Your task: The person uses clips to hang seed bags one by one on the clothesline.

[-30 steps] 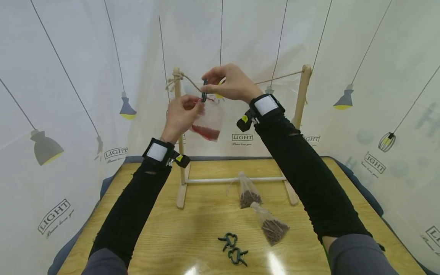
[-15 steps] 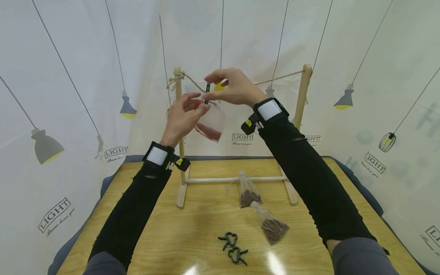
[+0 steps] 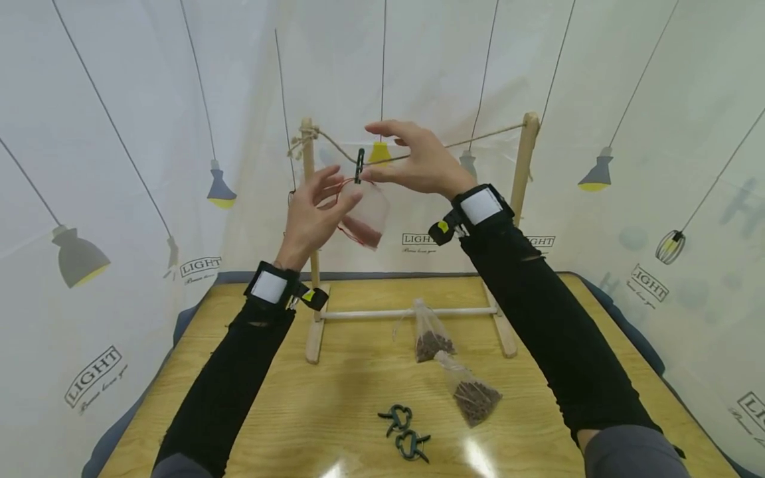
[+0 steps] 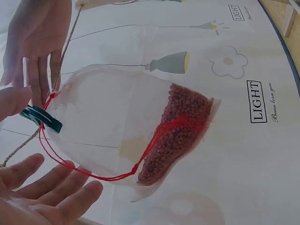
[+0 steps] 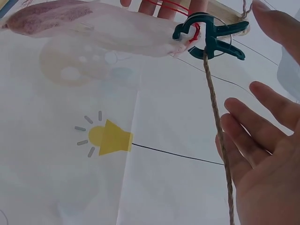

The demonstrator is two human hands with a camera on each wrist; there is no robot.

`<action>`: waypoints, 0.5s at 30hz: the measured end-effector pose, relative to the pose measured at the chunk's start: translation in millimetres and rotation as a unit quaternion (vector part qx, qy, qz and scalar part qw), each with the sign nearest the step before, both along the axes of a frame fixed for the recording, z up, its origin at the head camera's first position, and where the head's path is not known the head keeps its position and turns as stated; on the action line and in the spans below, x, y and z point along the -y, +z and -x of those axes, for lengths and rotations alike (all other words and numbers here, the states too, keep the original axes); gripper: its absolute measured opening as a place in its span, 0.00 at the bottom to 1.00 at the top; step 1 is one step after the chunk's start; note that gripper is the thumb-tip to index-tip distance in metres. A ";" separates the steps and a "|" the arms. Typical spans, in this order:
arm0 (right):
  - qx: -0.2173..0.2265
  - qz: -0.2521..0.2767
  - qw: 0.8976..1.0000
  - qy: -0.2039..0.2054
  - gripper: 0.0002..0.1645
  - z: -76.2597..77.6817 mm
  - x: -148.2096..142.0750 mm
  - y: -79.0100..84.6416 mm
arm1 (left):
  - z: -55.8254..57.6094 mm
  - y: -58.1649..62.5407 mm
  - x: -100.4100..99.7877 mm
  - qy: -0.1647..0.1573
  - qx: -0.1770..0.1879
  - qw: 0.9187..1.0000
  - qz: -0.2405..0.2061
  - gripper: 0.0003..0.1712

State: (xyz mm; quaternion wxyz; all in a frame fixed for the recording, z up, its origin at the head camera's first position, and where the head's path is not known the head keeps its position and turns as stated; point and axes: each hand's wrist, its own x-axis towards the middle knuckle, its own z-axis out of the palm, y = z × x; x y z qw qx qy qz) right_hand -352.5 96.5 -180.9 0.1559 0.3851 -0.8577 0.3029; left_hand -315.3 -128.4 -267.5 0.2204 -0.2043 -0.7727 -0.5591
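A sheer drawstring bag (image 3: pixel 366 211) with red cords and reddish grains hangs from the sagging twine (image 5: pixel 215 108). One dark green spring clip (image 5: pixel 211 33) bites both the bag's top and the twine. My left hand (image 3: pixel 312 216) is just left of the bag, its fingers loose and spread around the red cord (image 4: pixel 112 178) without gripping. To the right of the clip is my right hand (image 3: pixel 427 162), fingers apart and holding nothing; its thumb is close to the clip in the head view, and whether it touches cannot be told there.
The twine runs between two wooden posts (image 3: pixel 526 166) joined by a white bar (image 3: pixel 364 314). Two sheer bags of brown grains, a rear bag (image 3: pixel 431 338) and a front bag (image 3: pixel 472 395), lie on the table (image 3: pixel 269 398). Two green clips (image 3: pixel 412 445) lie nearer the front.
My right hand has let go of the clip and moved right. My left fingers have loosened from the bag's top and drawn slightly left. The bag now hangs from the clip.
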 end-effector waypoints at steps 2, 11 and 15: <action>-0.003 0.010 1.000 0.000 0.47 -2.1 -2.9 -1.8 | -1.7 -1.6 1.4 0.001 -0.008 1.000 -0.008 0.37; -0.036 0.051 0.998 0.000 0.48 -11.1 -22.4 -15.5 | -8.6 -12.0 10.6 0.010 -0.027 0.999 -0.027 0.36; -0.060 0.075 0.995 0.004 0.47 -17.5 -33.0 -22.8 | -11.0 -19.2 15.6 0.017 -0.050 0.998 -0.046 0.33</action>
